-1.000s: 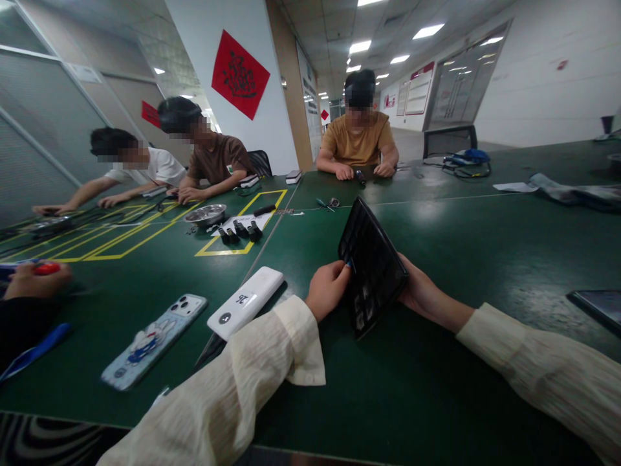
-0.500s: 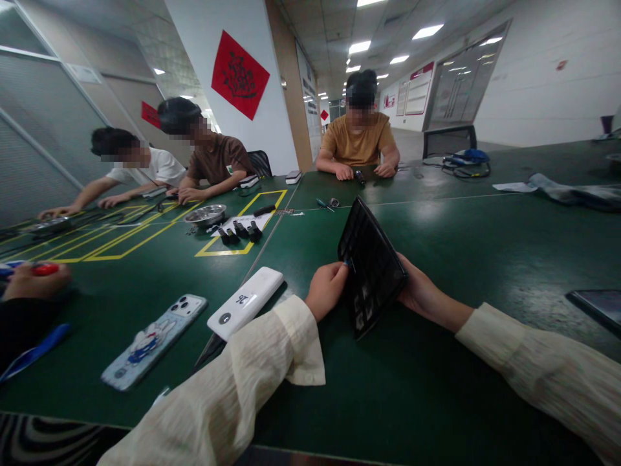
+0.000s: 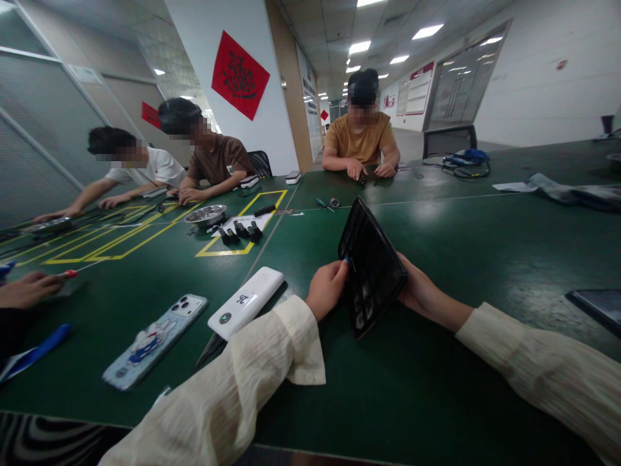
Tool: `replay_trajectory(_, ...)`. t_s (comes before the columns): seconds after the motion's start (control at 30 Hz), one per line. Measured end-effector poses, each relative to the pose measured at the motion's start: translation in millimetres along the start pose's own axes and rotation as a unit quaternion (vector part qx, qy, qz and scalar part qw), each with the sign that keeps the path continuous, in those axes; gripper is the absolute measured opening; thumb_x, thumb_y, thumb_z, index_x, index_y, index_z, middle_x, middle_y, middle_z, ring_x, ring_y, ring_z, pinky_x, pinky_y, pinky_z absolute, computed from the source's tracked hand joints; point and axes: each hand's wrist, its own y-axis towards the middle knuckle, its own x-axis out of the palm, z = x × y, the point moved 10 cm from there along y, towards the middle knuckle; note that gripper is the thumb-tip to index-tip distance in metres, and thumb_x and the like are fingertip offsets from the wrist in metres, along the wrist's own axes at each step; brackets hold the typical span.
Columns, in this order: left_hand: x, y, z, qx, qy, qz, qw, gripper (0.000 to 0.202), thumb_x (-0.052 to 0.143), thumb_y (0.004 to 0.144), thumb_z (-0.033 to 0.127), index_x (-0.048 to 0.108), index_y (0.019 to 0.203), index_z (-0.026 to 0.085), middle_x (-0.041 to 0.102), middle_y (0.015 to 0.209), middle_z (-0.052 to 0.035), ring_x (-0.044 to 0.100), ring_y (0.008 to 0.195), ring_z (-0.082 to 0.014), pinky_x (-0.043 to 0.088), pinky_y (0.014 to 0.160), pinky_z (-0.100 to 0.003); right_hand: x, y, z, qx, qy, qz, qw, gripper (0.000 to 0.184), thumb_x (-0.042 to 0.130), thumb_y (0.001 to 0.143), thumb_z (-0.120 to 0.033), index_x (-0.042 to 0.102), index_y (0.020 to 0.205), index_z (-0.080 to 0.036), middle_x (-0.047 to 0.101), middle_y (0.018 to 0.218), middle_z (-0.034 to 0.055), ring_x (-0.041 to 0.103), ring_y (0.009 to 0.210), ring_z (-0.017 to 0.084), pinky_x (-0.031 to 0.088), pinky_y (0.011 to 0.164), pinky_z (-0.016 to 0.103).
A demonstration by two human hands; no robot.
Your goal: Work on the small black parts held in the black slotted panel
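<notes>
Between my hands a dark tablet (image 3: 371, 272) stands tilted above the table, its glossy screen turned to the left and toward me. My left hand (image 3: 326, 289) grips its left edge, thumb on the front; the other fingers are partly hidden behind it. On the far right edge, my right hand (image 3: 421, 291) holds the tablet from behind, most of its fingers out of sight. A white power bank (image 3: 246, 303) marked 26 lies left of my left forearm. Farther left is a phone (image 3: 154, 342) in a pale case with a cartoon rabbit.
Three people sit across the green table (image 3: 460, 259). A co-worker's hand (image 3: 32, 289) at left holds a red-tipped object. A metal bowl (image 3: 206, 215) stands near several black cylindrical parts (image 3: 241, 231). Another dark device (image 3: 599, 307) lies at right; cables (image 3: 460, 162) lie farther back.
My hands and the tablet stay nearly still. The co-worker's hand at left has shifted, its red-tipped object now pointing right. The person opposite has moved one hand inward over a small dark part.
</notes>
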Motion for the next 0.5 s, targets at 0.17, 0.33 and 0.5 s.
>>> replay_trajectory(0.17, -1.6, -1.1, 6.2, 0.013, 0.011, 0.000, 1.000, 0.040, 0.031, 0.085, 0.046, 0.051, 0.068, 0.016, 0.045, 0.057, 0.0012, 0.044, 0.053, -0.0113, 0.032, 0.049, -0.022, 1.5, 0.1, -0.2, -0.003, -0.007, -0.012, 1.000, 0.019, 0.045, 0.082, -0.030, 0.049, 0.101, -0.030, 0.056, 0.069, -0.0026, 0.052, 0.055, 0.014, 0.041, 0.047, 0.027)
replay_trajectory(0.33, -3.6, -2.1, 8.9, 0.008, 0.021, 0.002, 1.000, 0.034, 0.033, 0.084, 0.043, 0.046, 0.065, 0.017, 0.045, 0.056, 0.0021, 0.045, 0.055, -0.0118, 0.033, 0.051, -0.022, 1.7, 1.2, -2.7, -0.024, -0.018, -0.024, 0.999, 0.023, 0.048, 0.080, -0.034, 0.049, 0.103, -0.030, 0.057, 0.074, -0.0019, 0.052, 0.057, 0.014, 0.039, 0.045, 0.026)
replay_trajectory(0.5, -4.0, -0.8, 7.4, 0.012, 0.027, 0.004, 1.000, 0.032, 0.034, 0.083, 0.042, 0.044, 0.066, 0.018, 0.044, 0.056, 0.0020, 0.045, 0.055, -0.0123, 0.032, 0.050, -0.022, 2.4, 1.9, -2.0, -0.021, -0.026, -0.024, 0.999, 0.024, 0.048, 0.080, -0.035, 0.048, 0.102, -0.029, 0.056, 0.076, -0.0024, 0.051, 0.056, 0.013, 0.039, 0.046, 0.026)
